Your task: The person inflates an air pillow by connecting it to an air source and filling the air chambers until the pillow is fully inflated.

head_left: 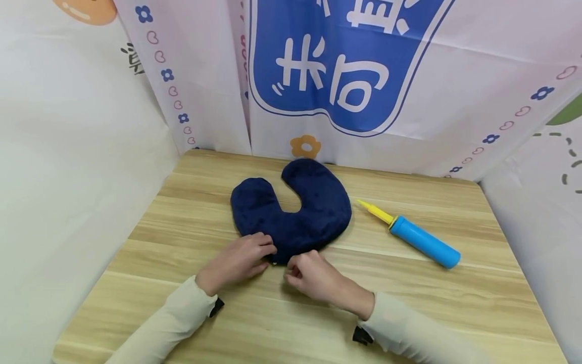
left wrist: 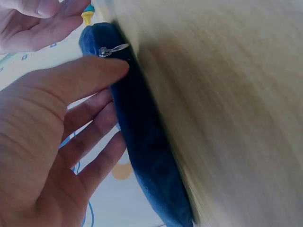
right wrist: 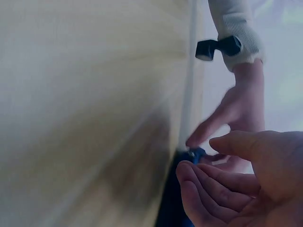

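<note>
A dark blue plush U-shaped neck pillow [head_left: 318,217] lies flat on the table, its opening toward the back wall. My left hand [head_left: 238,258] holds its near left edge, thumb along the side and the other fingers over the top. Just beyond that thumb, a small silver zipper pull [left wrist: 116,49] sticks out from the pillow's side seam in the left wrist view. Close by the near edge, to the right of the zipper, is my right hand [head_left: 316,275]. Its fingers are loosely bent, the thumb stands apart from them, and nothing shows between them in the right wrist view.
To the right of the pillow lies a hand pump [head_left: 423,241] with a blue barrel and yellow nozzle, the nozzle pointing toward the pillow. The wood-grain table [head_left: 182,222] meets a white printed cloth [head_left: 209,121] at the back. White cloth also stands at both sides.
</note>
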`<state>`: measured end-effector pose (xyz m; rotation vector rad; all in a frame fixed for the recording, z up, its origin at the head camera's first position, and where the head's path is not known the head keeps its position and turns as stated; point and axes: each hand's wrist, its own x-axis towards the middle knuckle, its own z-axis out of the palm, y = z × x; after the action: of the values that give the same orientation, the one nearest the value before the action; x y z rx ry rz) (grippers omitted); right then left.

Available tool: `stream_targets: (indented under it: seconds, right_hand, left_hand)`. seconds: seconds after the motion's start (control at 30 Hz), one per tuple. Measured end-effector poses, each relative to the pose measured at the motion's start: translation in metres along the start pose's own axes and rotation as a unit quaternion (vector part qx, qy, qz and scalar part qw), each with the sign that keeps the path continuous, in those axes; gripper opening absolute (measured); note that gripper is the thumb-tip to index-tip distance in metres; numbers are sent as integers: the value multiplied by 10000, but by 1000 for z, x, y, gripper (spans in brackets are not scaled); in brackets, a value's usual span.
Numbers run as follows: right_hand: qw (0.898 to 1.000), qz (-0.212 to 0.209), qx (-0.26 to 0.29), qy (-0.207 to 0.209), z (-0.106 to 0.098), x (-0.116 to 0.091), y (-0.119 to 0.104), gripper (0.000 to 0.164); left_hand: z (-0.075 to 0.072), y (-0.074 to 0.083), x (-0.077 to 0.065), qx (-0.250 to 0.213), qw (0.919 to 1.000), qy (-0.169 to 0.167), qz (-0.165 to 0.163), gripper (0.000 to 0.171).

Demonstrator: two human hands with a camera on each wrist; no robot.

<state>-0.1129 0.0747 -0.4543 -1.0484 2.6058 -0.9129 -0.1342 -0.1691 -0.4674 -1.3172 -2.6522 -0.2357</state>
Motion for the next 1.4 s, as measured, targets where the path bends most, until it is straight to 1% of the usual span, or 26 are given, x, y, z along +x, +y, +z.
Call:
stream_targets:
  seconds: [0.1, 0.2, 0.33, 0.43, 0.57, 0.63, 0.73, 0.83, 0.93, 1.07, 1.2, 1.3, 1.4]
  right_hand:
    - [9999, 83, 94, -60, 6, 3, -1, 9]
    - [9998, 172, 106, -42, 11, 4, -1, 8]
    - [9998, 216, 37, 22, 14, 5, -3, 7]
    - [9997, 212, -25, 101, 16, 6, -5, 7]
    - [9996, 228, -29, 164, 16, 9, -8, 10]
    - [9994, 259, -32, 229, 16, 10, -10, 12]
    - [9983, 321, -94, 469, 17, 12, -12, 13]
    - [9954, 328, -283, 855, 18, 14, -13, 10]
    - [9912, 297, -467, 1201, 19, 16, -14, 10]
    - [9870, 311, -567, 1470, 17, 18, -15, 9]
    - [9835, 361, -675, 1642, 16, 21, -15, 9]
    - [9810, 394, -739, 1749, 17, 22, -16, 11]
    - [9789, 416, -827, 1819, 18, 24, -15, 12]
  left_hand:
    - [3, -1, 3, 76, 10000, 22, 1, 21]
    - [5, -2, 7, 117, 9999, -37, -15, 17]
    - [4, -2, 10, 76, 9998, -162, -42, 13]
    - [1, -3, 11, 40, 9998, -180, -75, 11]
    - [-2, -6, 13, -182, 9996, -87, -212, 10]
    - [-4, -8, 15, -430, 9986, -23, -319, 9]
    - [-7, -10, 16, -882, 9949, 18, -496, 4]
    - [-9, -11, 17, -1261, 9895, -7, -709, 4]
    - [-13, -12, 18, -1413, 9866, -24, -814, 6]
    - [-19, -11, 20, -1500, 9854, -136, -789, 7]
    - [-20, -10, 20, -1465, 9859, -289, -753, 6]
    - [-20, -7, 20, -1353, 9880, -259, -700, 7]
    - [-19, -4, 19, -1163, 9914, -122, -593, 10]
